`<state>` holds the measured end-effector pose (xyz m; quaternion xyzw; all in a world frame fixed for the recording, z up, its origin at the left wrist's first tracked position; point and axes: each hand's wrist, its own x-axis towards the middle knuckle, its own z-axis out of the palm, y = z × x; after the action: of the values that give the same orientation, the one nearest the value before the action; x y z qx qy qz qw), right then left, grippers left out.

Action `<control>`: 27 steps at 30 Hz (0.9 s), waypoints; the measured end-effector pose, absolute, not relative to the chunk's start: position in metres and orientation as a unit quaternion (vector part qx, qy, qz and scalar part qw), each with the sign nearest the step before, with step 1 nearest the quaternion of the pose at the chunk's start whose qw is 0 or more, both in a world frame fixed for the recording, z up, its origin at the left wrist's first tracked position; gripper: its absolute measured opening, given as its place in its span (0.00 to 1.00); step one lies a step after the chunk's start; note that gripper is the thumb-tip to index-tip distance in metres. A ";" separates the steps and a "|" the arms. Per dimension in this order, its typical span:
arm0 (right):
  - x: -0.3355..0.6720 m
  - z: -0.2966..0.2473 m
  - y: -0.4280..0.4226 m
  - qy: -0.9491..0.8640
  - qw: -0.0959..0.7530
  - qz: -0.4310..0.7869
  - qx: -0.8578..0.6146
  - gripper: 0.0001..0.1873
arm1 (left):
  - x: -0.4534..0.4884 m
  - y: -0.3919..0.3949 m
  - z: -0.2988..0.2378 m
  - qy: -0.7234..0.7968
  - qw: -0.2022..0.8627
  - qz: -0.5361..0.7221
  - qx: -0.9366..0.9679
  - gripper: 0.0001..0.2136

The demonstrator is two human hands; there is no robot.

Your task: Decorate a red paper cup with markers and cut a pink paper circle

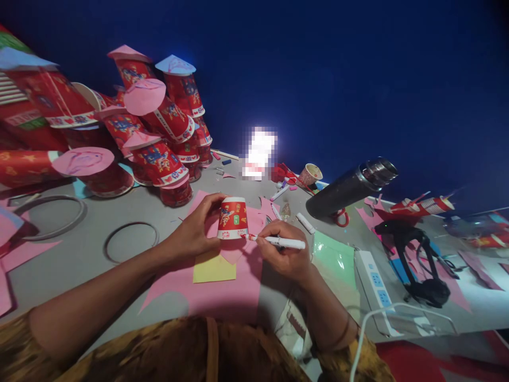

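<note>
My left hand point(194, 231) is closed around an upside-down red paper cup point(233, 218), pressing it onto a pink paper sheet point(222, 286). In my right hand point(284, 252) is a white marker point(284, 243), gripped like a pen. Its red tip touches the cup's rim on the right side. A yellow paper square point(213, 268) lies on the pink sheet just below the cup.
A pile of red cups topped with pink and blue paper discs point(159, 132) fills the back left. Two rings point(131, 241) lie on the grey table. A dark flask point(352, 185), green paper point(334, 257), a white power strip point(374, 284), scissors and scraps sit to the right.
</note>
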<state>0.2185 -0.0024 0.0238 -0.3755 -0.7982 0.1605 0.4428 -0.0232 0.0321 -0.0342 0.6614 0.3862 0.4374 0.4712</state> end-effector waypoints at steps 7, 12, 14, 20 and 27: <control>0.220 0.025 -0.001 -0.790 0.451 0.155 -0.386 0.07 | -0.023 0.032 -0.031 0.380 0.485 0.439 0.654 0.38; 0.220 0.025 -0.001 -0.801 0.443 0.153 -0.373 0.07 | -0.024 0.032 -0.033 0.377 0.491 0.438 0.651 0.39; 0.220 0.024 -0.001 -0.796 0.451 0.153 -0.373 0.06 | -0.024 0.032 -0.034 0.374 0.494 0.442 0.649 0.38; 0.220 0.025 -0.001 -0.790 0.467 0.157 -0.366 0.06 | -0.024 0.032 -0.031 0.380 0.497 0.433 0.649 0.38; 0.221 0.026 -0.002 -0.791 0.434 0.179 -0.393 0.07 | -0.022 0.031 -0.030 0.373 0.497 0.434 0.652 0.36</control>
<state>0.2210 -0.0018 0.0264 -0.3931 -0.7908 0.1790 0.4337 -0.0224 0.0310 -0.0302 0.6519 0.3732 0.4340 0.4973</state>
